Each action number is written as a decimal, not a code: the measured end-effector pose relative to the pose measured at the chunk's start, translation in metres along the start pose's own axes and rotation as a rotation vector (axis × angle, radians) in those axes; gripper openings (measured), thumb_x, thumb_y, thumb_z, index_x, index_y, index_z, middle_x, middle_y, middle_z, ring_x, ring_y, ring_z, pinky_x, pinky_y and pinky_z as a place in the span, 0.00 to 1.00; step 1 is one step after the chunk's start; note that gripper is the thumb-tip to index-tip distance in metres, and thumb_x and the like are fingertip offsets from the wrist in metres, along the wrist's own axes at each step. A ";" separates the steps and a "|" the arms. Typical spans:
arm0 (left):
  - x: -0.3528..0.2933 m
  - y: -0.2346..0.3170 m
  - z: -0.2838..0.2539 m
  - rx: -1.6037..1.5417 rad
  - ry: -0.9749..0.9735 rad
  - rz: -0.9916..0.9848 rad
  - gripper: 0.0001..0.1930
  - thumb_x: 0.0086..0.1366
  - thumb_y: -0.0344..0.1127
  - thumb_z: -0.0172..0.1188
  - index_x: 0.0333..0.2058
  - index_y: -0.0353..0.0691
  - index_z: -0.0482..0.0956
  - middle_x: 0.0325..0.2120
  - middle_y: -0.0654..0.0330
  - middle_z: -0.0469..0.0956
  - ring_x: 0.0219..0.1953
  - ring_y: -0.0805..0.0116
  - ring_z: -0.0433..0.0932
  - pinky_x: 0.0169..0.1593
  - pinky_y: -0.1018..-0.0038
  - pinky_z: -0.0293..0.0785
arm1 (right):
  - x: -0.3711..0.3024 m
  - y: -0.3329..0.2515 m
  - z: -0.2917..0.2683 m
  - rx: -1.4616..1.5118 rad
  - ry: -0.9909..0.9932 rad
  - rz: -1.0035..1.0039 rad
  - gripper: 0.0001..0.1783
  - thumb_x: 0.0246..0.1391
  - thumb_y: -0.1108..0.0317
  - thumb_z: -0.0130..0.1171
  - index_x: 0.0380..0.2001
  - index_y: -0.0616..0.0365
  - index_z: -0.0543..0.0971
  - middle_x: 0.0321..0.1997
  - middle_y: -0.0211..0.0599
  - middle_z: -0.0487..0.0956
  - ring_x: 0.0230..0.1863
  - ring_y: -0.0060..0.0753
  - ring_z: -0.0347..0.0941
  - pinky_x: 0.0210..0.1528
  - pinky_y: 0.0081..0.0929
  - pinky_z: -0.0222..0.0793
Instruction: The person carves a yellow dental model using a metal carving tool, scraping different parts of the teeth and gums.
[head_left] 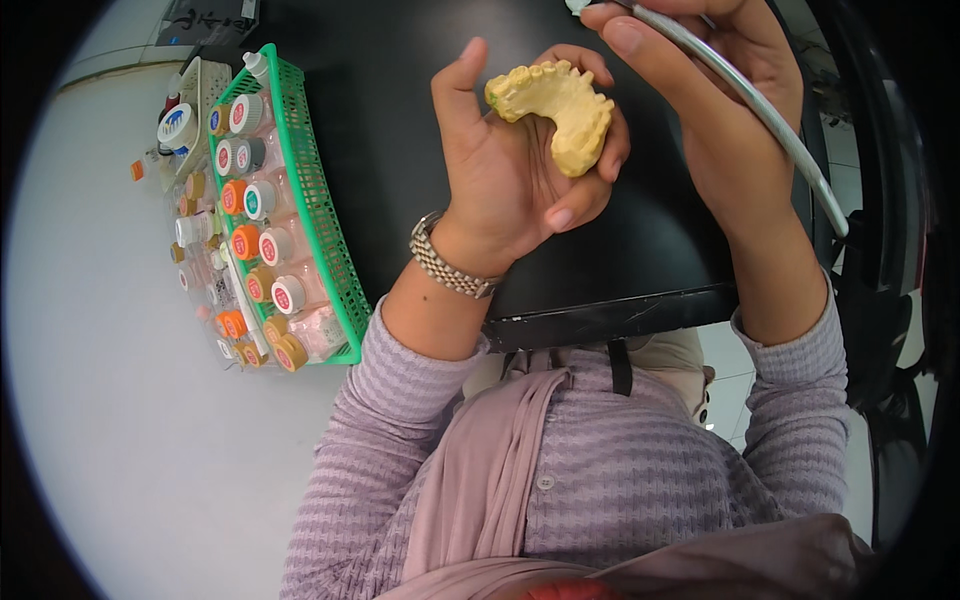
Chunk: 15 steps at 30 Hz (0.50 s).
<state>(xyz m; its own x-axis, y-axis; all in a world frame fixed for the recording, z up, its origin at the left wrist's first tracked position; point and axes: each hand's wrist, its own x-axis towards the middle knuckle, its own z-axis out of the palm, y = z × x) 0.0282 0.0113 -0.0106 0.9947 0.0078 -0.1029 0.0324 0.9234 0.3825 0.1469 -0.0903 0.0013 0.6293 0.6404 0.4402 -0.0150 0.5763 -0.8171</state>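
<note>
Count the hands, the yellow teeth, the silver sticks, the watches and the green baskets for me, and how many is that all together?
Hands (left hand, right hand): 2
Yellow teeth model: 1
Silver stick: 1
Watch: 1
Green basket: 1
Total: 6

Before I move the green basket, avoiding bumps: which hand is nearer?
Left. The left hand, with the yellow dental cast, is right of the green basket; the right hand is farther right.

Grn basket w/ capped btls — blk tabletop to its R.
</note>
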 end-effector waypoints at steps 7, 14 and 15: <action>0.002 -0.004 0.003 -0.078 -0.069 -0.160 0.45 0.57 0.77 0.24 0.37 0.34 0.67 0.14 0.48 0.69 0.01 0.76 0.56 0.04 0.85 0.51 | 0.005 -0.012 -0.033 -0.117 -0.331 0.094 0.10 0.45 0.84 0.63 0.32 0.65 0.74 0.38 0.48 0.77 0.37 0.33 0.79 0.37 0.22 0.77; -0.006 -0.008 0.014 -0.092 0.045 -0.280 0.40 0.61 0.72 0.33 0.40 0.31 0.61 0.11 0.54 0.65 0.01 0.77 0.58 0.03 0.88 0.54 | 0.008 -0.036 -0.024 -0.036 -0.190 0.251 0.10 0.47 0.78 0.63 0.33 0.62 0.74 0.40 0.44 0.77 0.40 0.33 0.79 0.42 0.26 0.76; -0.005 -0.007 0.016 -0.095 0.060 -0.303 0.40 0.61 0.72 0.33 0.40 0.30 0.61 0.11 0.53 0.65 0.01 0.77 0.58 0.03 0.88 0.53 | 0.005 -0.038 -0.018 0.004 -0.058 0.322 0.10 0.48 0.78 0.63 0.33 0.62 0.74 0.40 0.44 0.77 0.40 0.33 0.79 0.42 0.26 0.76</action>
<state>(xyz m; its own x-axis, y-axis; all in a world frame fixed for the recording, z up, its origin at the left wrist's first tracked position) 0.0246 -0.0013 0.0015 0.9336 -0.2526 -0.2540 0.3137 0.9190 0.2387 0.1649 -0.1180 0.0275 0.5460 0.8182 0.1799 -0.2097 0.3414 -0.9162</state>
